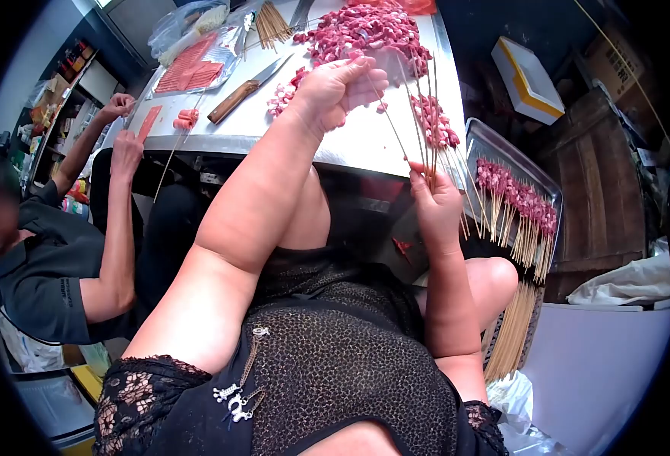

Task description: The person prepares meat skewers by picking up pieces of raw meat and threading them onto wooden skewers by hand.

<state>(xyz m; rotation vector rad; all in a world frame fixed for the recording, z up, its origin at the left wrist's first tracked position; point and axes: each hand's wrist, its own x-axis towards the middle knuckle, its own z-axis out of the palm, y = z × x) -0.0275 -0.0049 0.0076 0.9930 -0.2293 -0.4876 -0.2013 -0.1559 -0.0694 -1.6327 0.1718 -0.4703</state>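
My right hand [435,201] is closed around several thin bamboo skewers [420,125] that fan upward over the table edge. One skewer leans left toward my left hand [342,90], with a small bit of meat on it. My left hand is raised over the table with fingers curled and thumb pressed in near that skewer's tip; what sits between its fingertips I cannot make out. Behind it lies a big heap of diced red meat [369,34]. Small meat cubes [435,121] lie beyond the skewers. A knife with a wooden handle [236,101] rests left of my forearm.
At right, a metal tray [478,137] holds rows of meat skewers [513,194]. Bare skewers [513,334] lie below it. A white and yellow box [529,80] stands behind. At left, a co-worker [53,266] holds a flat pink strip [149,124] near sliced meat [190,68].
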